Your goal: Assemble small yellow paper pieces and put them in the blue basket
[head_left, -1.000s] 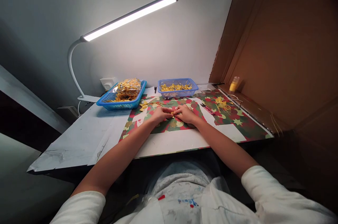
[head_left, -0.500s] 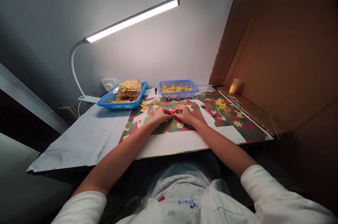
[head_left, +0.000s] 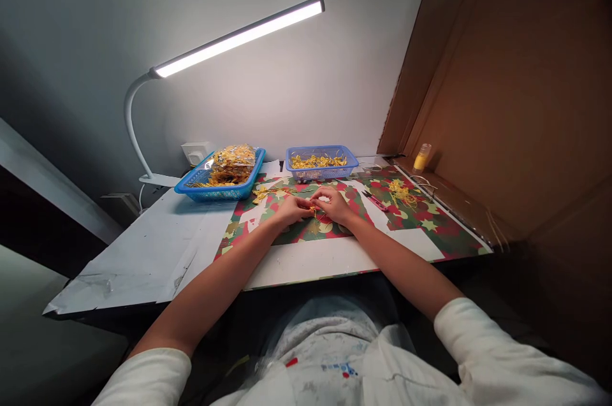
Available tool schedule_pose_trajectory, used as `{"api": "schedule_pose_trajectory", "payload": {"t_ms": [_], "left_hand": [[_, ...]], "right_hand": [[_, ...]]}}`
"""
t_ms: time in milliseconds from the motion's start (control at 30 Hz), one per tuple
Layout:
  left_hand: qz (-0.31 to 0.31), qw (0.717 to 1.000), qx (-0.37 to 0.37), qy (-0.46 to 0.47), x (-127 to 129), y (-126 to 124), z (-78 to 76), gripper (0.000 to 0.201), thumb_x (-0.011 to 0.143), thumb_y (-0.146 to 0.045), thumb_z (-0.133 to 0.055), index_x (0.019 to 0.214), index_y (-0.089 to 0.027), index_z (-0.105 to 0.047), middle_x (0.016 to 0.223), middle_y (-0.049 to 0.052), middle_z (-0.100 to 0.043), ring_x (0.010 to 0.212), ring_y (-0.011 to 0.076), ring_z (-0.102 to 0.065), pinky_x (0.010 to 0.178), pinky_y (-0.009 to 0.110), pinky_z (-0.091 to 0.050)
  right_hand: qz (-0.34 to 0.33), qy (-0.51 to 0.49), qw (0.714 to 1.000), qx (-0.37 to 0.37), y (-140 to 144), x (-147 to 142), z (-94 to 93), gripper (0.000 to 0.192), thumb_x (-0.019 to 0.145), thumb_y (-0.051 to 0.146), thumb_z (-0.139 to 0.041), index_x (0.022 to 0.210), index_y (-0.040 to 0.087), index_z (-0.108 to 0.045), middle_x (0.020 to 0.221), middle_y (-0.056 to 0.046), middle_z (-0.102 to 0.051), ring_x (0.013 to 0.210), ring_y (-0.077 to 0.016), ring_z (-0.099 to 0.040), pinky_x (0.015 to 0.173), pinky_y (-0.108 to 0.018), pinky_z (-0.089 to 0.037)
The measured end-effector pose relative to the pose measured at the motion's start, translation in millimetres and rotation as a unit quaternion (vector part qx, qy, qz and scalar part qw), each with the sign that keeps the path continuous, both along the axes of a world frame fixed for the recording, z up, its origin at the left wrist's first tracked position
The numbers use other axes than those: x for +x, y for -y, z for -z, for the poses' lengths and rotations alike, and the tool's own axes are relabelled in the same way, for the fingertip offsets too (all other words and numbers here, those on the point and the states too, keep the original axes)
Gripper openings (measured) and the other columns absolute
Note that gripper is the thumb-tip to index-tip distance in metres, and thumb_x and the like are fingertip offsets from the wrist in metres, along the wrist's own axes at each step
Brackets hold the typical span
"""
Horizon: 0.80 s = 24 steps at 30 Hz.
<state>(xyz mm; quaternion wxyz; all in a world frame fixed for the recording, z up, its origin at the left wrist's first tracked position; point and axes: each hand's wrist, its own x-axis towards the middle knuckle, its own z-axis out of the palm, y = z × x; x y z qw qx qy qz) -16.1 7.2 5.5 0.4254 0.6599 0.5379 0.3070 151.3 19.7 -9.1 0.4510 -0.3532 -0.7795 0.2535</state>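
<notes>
So from my remote seat: both hands are knuckle to knuckle near the middle of the bench (head_left: 143, 259). The left hand (head_left: 292, 210) and right hand (head_left: 335, 204) have their fingertips pinched together on one tiny yellow piece (head_left: 312, 209), which sits right between them just above the patterned mat (head_left: 421, 218). Looks like a scrap of thin ribbon or string, but it's too small for me to say more.

My read on handling: it's featherweight, floppy and probably a bit slick, so it won't hold a shape by itself. A fingertip pinch at each end is really the only sensible hold, since a whole-hand grab would just crush it.

Going outward:
- The mat is flat, glossy-looking paper in red and green with pale stars, with white strips across it.
- At 11 o'clock from the hands, loose yellow bits (head_left: 268, 191) lie on the mat.
- At 12 o'clock there's a small blue basket (head_left: 321, 170) with perforated plastic walls and more yellow bits inside.
- At 10 o'clock, a wider blue tray (head_left: 191, 187) holds a crinkly clear bag (head_left: 234, 159) full of them.
- At 2 o'clock there's a tangle of yellow strands (head_left: 400, 189), and further out a small yellow bottle (head_left: 422, 156).
- The lamp (head_left: 239, 36) shines overhead, and a cardboard wall (head_left: 502, 94) closes off the right.
</notes>
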Motion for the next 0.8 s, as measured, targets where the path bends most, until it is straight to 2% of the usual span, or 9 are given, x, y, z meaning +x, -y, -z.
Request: {"api": "schedule_pose_trajectory", "payload": {"t_ms": [67,200,300,367,467,567,667,800], "left_hand": [[0.001,1.000,-0.002,-0.003,0,2,-2.7,0.026,0.061,-0.020,-0.071,0.086,-0.015,-0.077,0.061,-0.001,-0.064,0.049,0.0058,-0.044,0.044,0.017,-0.034],[0.001,1.000,-0.009,-0.006,1,4,-5.2,0.029,0.061,-0.019,-0.070,0.089,-0.016,-0.077,0.057,-0.002,-0.063,0.047,0.0057,-0.043,0.042,0.017,-0.032],[0.005,1.000,-0.006,-0.005,0,3,-3.8,0.028,0.061,-0.021,-0.071,0.089,-0.016,-0.077,0.059,-0.001,-0.064,0.049,0.0062,-0.045,0.042,0.017,-0.032],[0.007,1.000,-0.004,-0.004,0,3,-2.4,0.027,0.061,-0.021,-0.071,0.087,-0.016,-0.077,0.061,-0.001,-0.065,0.050,0.0064,-0.046,0.043,0.017,-0.033],[-0.004,1.000,-0.010,-0.005,1,2,-1.4,0.025,0.062,-0.020,-0.072,0.086,-0.016,-0.077,0.061,-0.002,-0.065,0.049,0.0062,-0.046,0.044,0.017,-0.035],[-0.015,0.999,-0.026,-0.012,1,2,-1.7,0.028,0.063,-0.019,-0.073,0.090,-0.016,-0.076,0.063,-0.001,-0.066,0.050,0.0064,-0.047,0.045,0.017,-0.037],[-0.028,0.999,-0.033,-0.015,2,1,-1.2,0.032,0.062,-0.018,-0.075,0.094,-0.015,-0.075,0.076,0.002,-0.071,0.055,0.0074,-0.051,0.046,0.018,-0.039],[-0.022,0.999,-0.039,-0.022,0,-2,0.7,0.036,0.060,-0.021,-0.077,0.096,-0.016,-0.075,0.090,0.005,-0.073,0.062,0.0095,-0.056,0.049,0.019,-0.041]], "right_hand": [[0.002,0.006,1.000,-0.026,-2,1,2.1,0.009,0.076,0.025,-0.062,0.082,0.019,-0.066,0.091,-0.004,-0.066,0.092,-0.0188,-0.058,0.082,-0.033,-0.043],[0.019,0.001,0.998,-0.065,-5,3,7.7,0.025,0.070,0.028,-0.068,0.093,0.018,-0.065,0.100,-0.005,-0.066,0.093,-0.0189,-0.059,0.074,-0.030,-0.045],[0.017,0.023,0.998,-0.064,-6,3,9.6,0.014,0.071,0.024,-0.068,0.083,0.019,-0.067,0.093,-0.004,-0.066,0.084,-0.0174,-0.059,0.072,-0.030,-0.045],[0.013,0.048,0.998,-0.037,-5,2,9.5,0.002,0.071,0.018,-0.066,0.073,0.019,-0.068,0.088,-0.004,-0.066,0.083,-0.0175,-0.059,0.074,-0.032,-0.045],[0.016,0.051,0.999,0.009,-1,-2,8.4,0.009,0.073,0.013,-0.063,0.067,0.020,-0.067,0.080,-0.003,-0.067,0.084,-0.0186,-0.058,0.077,-0.033,-0.044],[0.023,-0.013,1.000,0.015,2,-5,4.2,0.010,0.077,0.016,-0.060,0.070,0.020,-0.067,0.076,-0.002,-0.068,0.078,-0.0176,-0.061,0.074,-0.032,-0.046],[0.037,-0.127,0.991,-0.001,0,-1,-7.2,0.010,0.079,0.027,-0.061,0.072,0.020,-0.065,0.077,-0.003,-0.070,0.076,-0.0170,-0.064,0.074,-0.032,-0.049],[0.077,-0.333,0.939,0.019,-12,24,-30.1,0.022,0.076,0.041,-0.067,0.078,0.020,-0.060,0.073,-0.002,-0.070,0.073,-0.0157,-0.066,0.078,-0.033,-0.053]]}}
